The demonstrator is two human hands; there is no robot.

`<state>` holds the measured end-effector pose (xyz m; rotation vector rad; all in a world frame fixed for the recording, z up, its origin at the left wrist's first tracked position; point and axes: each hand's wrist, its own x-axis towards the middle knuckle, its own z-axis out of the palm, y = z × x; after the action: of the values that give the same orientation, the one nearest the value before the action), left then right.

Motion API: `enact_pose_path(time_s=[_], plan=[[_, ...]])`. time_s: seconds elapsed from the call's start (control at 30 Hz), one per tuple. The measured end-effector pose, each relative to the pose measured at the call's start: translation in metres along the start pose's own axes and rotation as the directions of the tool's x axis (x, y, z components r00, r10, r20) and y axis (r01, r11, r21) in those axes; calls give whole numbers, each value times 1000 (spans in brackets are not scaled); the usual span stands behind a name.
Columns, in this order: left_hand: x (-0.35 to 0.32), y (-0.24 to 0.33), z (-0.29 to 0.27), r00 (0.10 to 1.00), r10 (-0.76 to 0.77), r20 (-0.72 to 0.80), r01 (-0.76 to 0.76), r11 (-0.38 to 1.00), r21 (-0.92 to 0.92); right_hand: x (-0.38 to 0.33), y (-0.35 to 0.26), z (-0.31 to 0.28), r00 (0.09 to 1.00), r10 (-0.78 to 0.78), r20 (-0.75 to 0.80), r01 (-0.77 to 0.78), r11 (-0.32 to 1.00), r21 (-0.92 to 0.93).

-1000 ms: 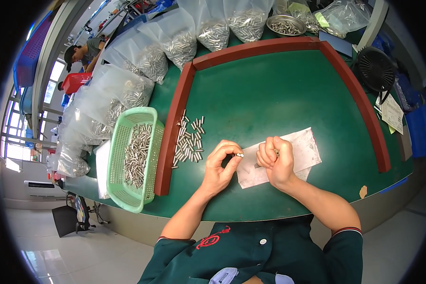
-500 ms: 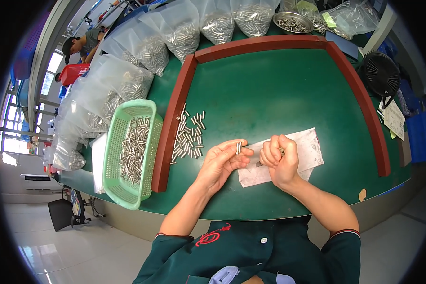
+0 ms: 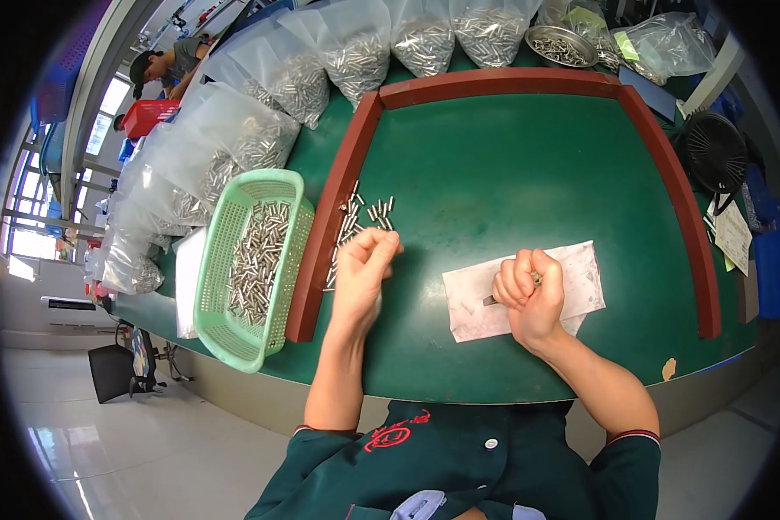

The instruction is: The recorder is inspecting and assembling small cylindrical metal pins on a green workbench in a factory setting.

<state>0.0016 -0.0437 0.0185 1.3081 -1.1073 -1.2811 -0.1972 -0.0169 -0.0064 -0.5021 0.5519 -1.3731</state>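
My left hand [image 3: 364,270] hovers at the right side of a loose pile of short silvery metal pins [image 3: 348,227], thumb and fingers pressed together; whatever is between them is hidden. My right hand [image 3: 530,295] is closed in a fist above a pale, smudged cloth or paper [image 3: 472,319]. A small end of something shows at the top of this fist, too little to name. Beside its lower fingers a short dark piece [image 3: 490,301] shows against the cloth; whether the fist holds it I cannot tell.
A green plastic basket [image 3: 302,227] of pins stands left of a red-brown rail [image 3: 308,299] framing the green table [image 3: 511,165]. Clear bags [image 3: 355,65] of pins line the back and left. A metal bowl [image 3: 562,48] and black fan [image 3: 713,152] stand far right; another person [image 3: 169,65] works beyond.
My left hand has gone left from beside my right hand to the pin pile; the pin seen at its fingertips no longer shows. My right fist stays over the cloth. The whole view has shifted slightly.
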Motion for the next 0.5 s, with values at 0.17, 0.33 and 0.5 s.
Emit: enact_pose_path(time_s=[0.17, 0.33, 0.5], plan=[[12, 15, -13, 926, 369, -81, -152, 560, 814, -1, -1, 0, 1000, -1, 12, 1, 1000, -10], [27, 10, -12, 941, 334, -62, -55, 331, 942, -2, -1, 0, 1000, -7, 7, 7, 1000, -20], [36, -1, -4, 948, 314, -60, -28, 268, 963, -1, -1, 1, 1000, -1, 3, 1, 1000, -4]])
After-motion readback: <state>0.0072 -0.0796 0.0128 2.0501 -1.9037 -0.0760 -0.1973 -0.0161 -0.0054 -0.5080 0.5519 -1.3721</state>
